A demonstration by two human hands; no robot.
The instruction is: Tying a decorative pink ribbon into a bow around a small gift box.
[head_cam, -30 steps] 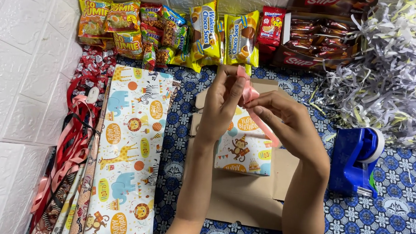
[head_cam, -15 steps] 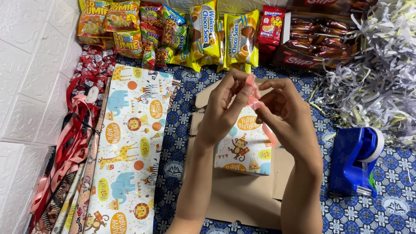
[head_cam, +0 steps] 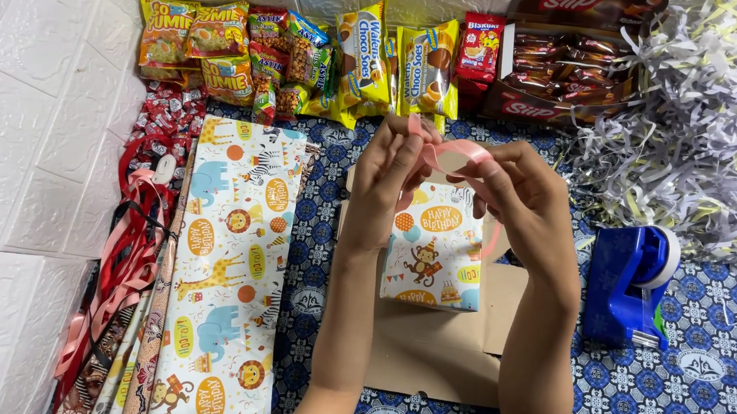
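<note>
Two hands at frame centre: left hand [head_cam: 393,170] and right hand [head_cam: 519,192], fingers of both pinching a pink ribbon [head_cam: 453,152] looped above a small wrapped box [head_cam: 434,243]; ribbon judged light, limp, slippery, best held near the loop's crossing; box rests on flat brown cardboard [head_cam: 436,352]; wrapping-paper roll [head_cam: 228,266] lower left; blue tape dispenser [head_cam: 634,280] right; snack packets [head_cam: 310,53] along top.

Wrapped box's [head_cam: 434,247] top edge behind both hands' fingers [head_cam: 407,162].
</note>
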